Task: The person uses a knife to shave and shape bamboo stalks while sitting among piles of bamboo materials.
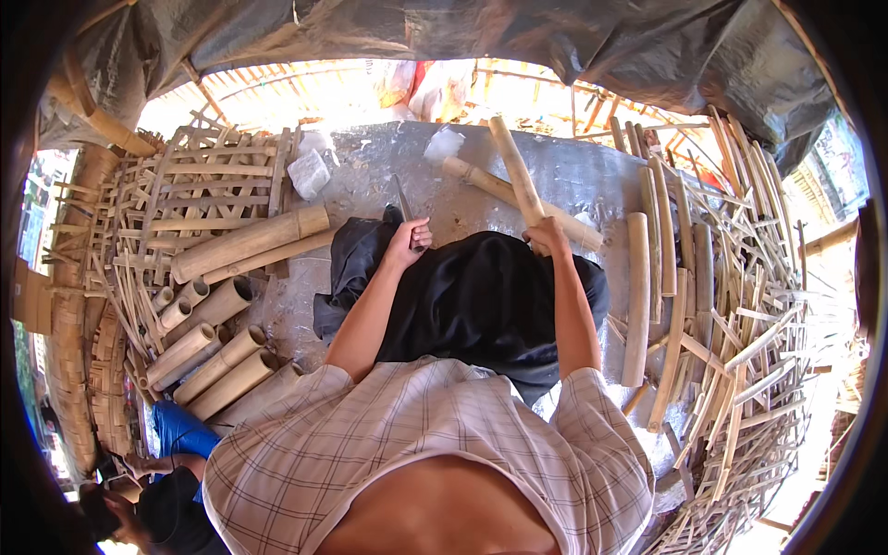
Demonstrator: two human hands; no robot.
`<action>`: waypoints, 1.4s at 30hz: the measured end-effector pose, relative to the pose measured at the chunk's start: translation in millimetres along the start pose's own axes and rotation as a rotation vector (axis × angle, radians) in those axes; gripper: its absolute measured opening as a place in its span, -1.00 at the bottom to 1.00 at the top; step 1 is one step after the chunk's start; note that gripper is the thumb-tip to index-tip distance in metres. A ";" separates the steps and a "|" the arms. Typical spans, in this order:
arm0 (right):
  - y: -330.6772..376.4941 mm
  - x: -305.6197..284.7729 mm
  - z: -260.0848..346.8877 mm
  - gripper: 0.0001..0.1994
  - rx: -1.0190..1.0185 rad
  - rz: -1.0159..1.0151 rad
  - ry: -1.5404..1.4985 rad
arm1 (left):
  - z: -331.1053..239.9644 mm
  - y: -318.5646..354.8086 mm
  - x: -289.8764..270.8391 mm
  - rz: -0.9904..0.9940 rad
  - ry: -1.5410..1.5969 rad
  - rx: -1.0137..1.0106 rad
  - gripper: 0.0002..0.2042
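Note:
My left hand (408,243) is closed around the handle of a knife (402,199), its narrow dark blade pointing away from me. In my right hand (548,237) I grip the near end of a bamboo piece (515,171), which slants up and away to the left. Behind it a longer bamboo pole (481,185) lies on the grey floor sheet (370,166), partly covered by the piece I hold. Both hands are over my lap, on either side of the black cloth (462,296) across my legs.
Cut bamboo tubes (222,356) and thicker poles (250,242) lie at left, beside a woven bamboo lattice (213,185). A pale block (309,174) sits farther off. Split strips (740,370) pile up at right. Another person (171,504) is at lower left.

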State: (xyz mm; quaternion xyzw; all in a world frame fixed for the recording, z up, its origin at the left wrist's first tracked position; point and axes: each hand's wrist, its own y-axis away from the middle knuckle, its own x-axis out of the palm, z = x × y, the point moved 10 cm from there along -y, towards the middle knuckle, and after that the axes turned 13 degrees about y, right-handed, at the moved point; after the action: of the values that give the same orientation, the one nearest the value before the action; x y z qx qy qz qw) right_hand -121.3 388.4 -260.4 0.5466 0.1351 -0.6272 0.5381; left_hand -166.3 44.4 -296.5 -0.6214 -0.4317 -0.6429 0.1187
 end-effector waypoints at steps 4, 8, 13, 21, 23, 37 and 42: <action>11.8 6.3 15.0 -0.56 -0.008 0.004 -0.050 | -1.7 1.5 -10.9 -0.048 -0.191 0.002 -0.75; 13.5 7.9 4.4 -0.60 0.003 -0.006 -0.033 | 9.4 2.1 -1.5 -0.042 -0.328 0.007 -0.83; 19.4 3.1 -0.2 -0.61 -0.016 -0.099 -0.028 | 19.9 11.7 25.7 0.160 -0.534 -0.023 -0.92; 38.7 2.8 8.5 -0.60 -0.053 -0.101 -0.011 | 16.5 -2.9 25.9 0.127 -0.755 -0.137 -0.82; 42.2 4.0 4.3 -0.59 -0.045 -0.152 -0.053 | 10.2 -24.9 26.7 0.053 -0.622 -0.164 -0.87; 42.5 -6.6 -4.4 -0.29 -0.110 0.145 0.400 | -129.4 -120.1 -1.7 -0.235 -0.663 0.381 -0.85; 65.7 -12.3 0.9 -0.35 -0.115 0.281 0.402 | -105.8 -127.4 -12.8 -0.299 -0.386 0.349 -0.83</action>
State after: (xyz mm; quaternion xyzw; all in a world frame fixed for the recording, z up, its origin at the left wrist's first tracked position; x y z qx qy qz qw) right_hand -69.9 369.0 -222.4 0.6425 0.1975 -0.4161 0.6124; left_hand -325.3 41.4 -344.6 -0.6320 -0.6370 -0.4393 0.0438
